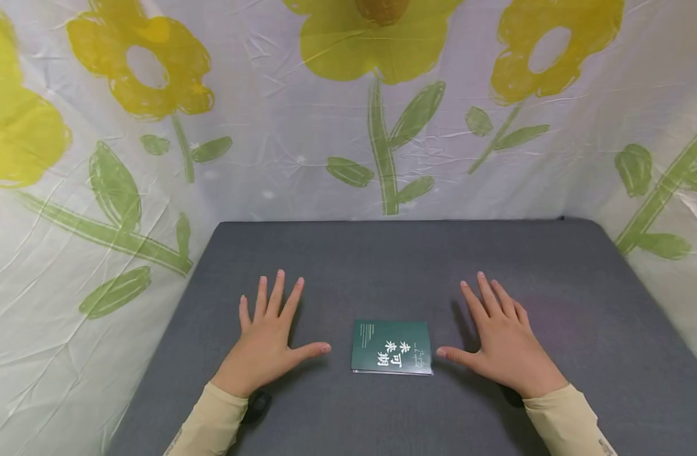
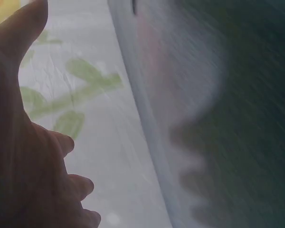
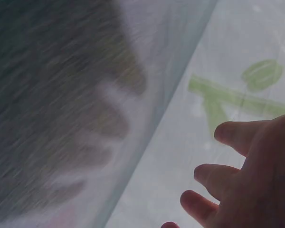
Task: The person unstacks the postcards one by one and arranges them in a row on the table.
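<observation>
A small dark green booklet (image 1: 376, 345) with white lettering lies flat on the grey table, between the two hands. Left of it is my left hand (image 1: 265, 348), palm down with fingers spread and thumb pointing toward the booklet. My right hand (image 1: 510, 345) mirrors it on the other side, its thumb tip close to the booklet's right edge. Neither hand holds anything. In the left wrist view the left hand (image 2: 28, 142) shows its thumb and several fingers stretched out. The right wrist view has the right hand (image 3: 251, 171) with its fingers extended and their shadow cast on the table.
The grey table (image 1: 382, 266) has rounded far corners. Behind and beside it hangs a white cloth (image 1: 268, 139) printed with yellow flowers and green stems, reaching down to the table's back edge. Beige sleeves (image 1: 211, 418) cover both forearms, with dark objects at the wrists.
</observation>
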`<move>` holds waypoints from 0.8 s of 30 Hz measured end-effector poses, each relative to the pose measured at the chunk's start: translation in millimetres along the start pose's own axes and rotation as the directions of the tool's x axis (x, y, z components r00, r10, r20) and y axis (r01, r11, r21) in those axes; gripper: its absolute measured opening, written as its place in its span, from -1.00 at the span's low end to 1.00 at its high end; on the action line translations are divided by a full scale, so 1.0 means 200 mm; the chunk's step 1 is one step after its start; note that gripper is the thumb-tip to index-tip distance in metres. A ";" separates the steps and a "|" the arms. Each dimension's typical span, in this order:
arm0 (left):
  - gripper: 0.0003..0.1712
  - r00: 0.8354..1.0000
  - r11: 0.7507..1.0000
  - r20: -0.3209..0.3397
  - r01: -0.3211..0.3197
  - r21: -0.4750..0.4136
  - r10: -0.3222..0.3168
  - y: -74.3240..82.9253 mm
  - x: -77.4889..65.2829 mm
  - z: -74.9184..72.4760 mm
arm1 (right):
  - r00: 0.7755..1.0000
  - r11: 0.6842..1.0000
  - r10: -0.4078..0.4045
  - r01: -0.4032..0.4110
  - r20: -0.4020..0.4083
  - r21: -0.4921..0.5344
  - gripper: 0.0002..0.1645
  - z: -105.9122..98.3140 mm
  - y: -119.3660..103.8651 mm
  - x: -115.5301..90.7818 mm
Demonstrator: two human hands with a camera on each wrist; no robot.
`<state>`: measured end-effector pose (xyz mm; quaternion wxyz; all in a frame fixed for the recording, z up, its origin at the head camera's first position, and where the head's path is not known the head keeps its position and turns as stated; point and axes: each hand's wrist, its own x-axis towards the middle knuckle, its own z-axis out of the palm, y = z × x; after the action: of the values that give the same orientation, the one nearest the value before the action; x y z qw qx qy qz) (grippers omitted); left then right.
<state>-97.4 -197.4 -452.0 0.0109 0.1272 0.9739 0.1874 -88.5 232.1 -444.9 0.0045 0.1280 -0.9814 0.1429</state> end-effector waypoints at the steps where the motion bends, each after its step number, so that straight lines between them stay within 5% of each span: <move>1: 0.47 1.000 1.000 -0.002 -0.013 -0.001 0.013 0.02 0.01 0.00 | 1.000 1.000 -0.008 0.008 -0.001 0.001 0.58 0.00 -0.02 0.01; 14: 0.62 0.980 0.984 0.089 -0.180 0.009 0.179 0.26 0.15 0.05 | 0.993 0.993 -0.115 0.115 0.010 0.027 0.54 0.07 -0.22 0.13; 24: 0.74 0.935 0.954 0.197 -0.301 0.001 0.295 0.36 0.20 0.13 | 0.981 0.983 -0.183 0.181 0.065 0.041 0.50 0.11 -0.29 0.17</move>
<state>-116.6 -114.0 -448.2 0.0756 0.2913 0.9404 0.1585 -105.5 164.3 -447.5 -0.0185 0.2221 -0.9626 0.1543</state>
